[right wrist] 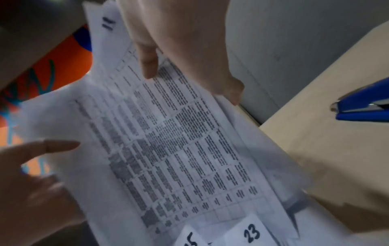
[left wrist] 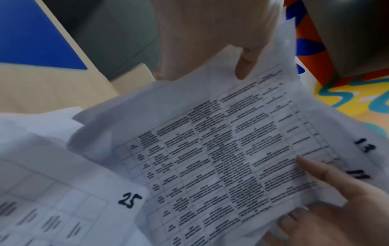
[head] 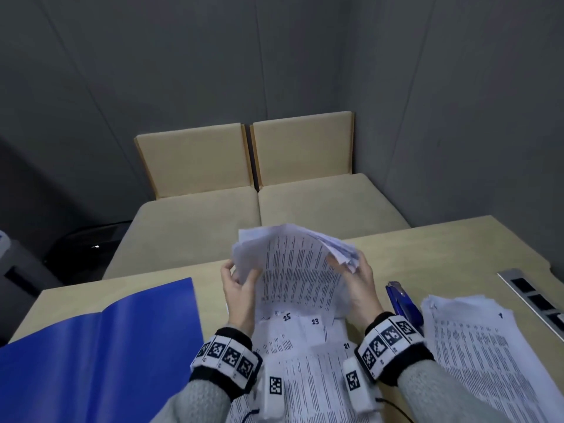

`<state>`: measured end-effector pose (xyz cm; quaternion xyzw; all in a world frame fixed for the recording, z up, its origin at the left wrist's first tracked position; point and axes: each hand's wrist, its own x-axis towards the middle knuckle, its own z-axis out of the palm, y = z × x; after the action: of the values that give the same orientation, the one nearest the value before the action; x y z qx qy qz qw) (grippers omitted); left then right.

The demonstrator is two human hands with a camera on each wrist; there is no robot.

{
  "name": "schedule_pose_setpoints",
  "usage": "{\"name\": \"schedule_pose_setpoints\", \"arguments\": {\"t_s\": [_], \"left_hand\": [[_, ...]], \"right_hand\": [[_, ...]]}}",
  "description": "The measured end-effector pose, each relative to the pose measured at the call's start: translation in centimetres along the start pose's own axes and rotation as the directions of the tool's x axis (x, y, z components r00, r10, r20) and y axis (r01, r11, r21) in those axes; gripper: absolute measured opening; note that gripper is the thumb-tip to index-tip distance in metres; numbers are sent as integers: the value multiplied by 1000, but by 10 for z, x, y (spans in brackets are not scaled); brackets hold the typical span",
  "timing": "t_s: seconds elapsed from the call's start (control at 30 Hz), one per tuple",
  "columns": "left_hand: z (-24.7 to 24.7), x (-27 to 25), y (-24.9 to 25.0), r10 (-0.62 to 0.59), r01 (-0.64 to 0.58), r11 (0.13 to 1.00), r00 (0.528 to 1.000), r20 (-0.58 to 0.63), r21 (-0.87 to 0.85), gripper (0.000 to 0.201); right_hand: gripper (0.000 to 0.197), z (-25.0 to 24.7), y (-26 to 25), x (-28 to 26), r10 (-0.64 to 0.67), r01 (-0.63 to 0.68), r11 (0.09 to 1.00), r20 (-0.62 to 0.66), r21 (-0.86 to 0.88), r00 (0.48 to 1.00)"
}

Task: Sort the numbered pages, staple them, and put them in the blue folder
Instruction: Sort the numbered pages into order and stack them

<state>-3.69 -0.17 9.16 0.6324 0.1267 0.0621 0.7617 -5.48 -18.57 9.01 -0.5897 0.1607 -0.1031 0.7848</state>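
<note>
Sorting numbered pages above the bench, nothing stapled yet

Both the left hand (head: 239, 288) and right hand (head: 360, 285) have their grip on a fanned sheaf of pages (head: 293, 270) over the bench's middle; best to thumb corners apart and read each number. The blue folder (head: 100, 355) lies open at the left edge, the stapler (head: 404, 303) toward the right. Only the wrist views show 13 and 11 on the held sheets

The table (head: 427, 257) was viewed downward from the head; the held pages (left wrist: 221, 158) were shared, close, by both wrist views.
</note>
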Motion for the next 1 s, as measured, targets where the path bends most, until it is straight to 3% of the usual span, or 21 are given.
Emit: {"name": "schedule_pose_setpoints", "arguments": {"t_s": [0.07, 0.17, 0.23, 0.3, 0.33, 0.37, 0.43, 0.53, 0.6, 0.8, 0.9, 1.0], "left_hand": [[2, 7, -2, -20, 20, 1000, 1000, -21, -15, 29], [1, 17, -6, 17, -17, 1000, 999, -39, -19, 48], [-3, 20, -15, 30, -30, 1000, 999, -22, -6, 31], [-5, 20, -27, -1, -2, 997, 999, 40, 80, 26], [-7, 20, -34, 1, -9, 990, 998, 58, 142, 25], [-7, 21, -38, 10, -17, 986, 999, 42, 168, 22], [-4, 21, -38, 76, -73, 982, 997, -6, 172, 19], [5, 10, -29, 297, -276, 925, 954, -41, 261, 20], [7, 2, -39, 331, -301, 892, 943, -35, 336, 14], [-3, 12, -67, 91, -96, 953, 995, 30, 289, 40], [-7, 29, -72, 113, -127, 897, 992, 57, 423, 28], [-4, 47, -64, 274, -277, 754, 957, 97, 595, 11]], "right_hand": [[22, 7, 0, 3, 14, -14, 1000, 12, -2, 1000], [15, 13, -3, 5, -16, 15, 1000, 50, 21, 999], [28, 8, 2, 4, -45, 45, 999, 25, 6, 999], [58, 1, 11, 0, -58, 61, 997, 48, -47, 997], [55, 0, 12, -3, -66, 71, 995, 71, -68, 995], [41, 1, 12, -5, -79, 86, 992, 78, -90, 994], [19, 2, 12, -3, -75, 81, 991, 58, -103, 995], [27, 8, 4, -5, -87, 90, 995, 88, -33, 992], [25, 11, 7, -7, -90, 94, 995, 87, -42, 992], [19, 11, 44, 5, 95, -93, 981, 1, -170, 996], [23, 17, 50, 14, 84, -91, 960, -36, -265, 996], [45, 18, 40, 24, 90, -109, 957, -84, -268, 992]]}}
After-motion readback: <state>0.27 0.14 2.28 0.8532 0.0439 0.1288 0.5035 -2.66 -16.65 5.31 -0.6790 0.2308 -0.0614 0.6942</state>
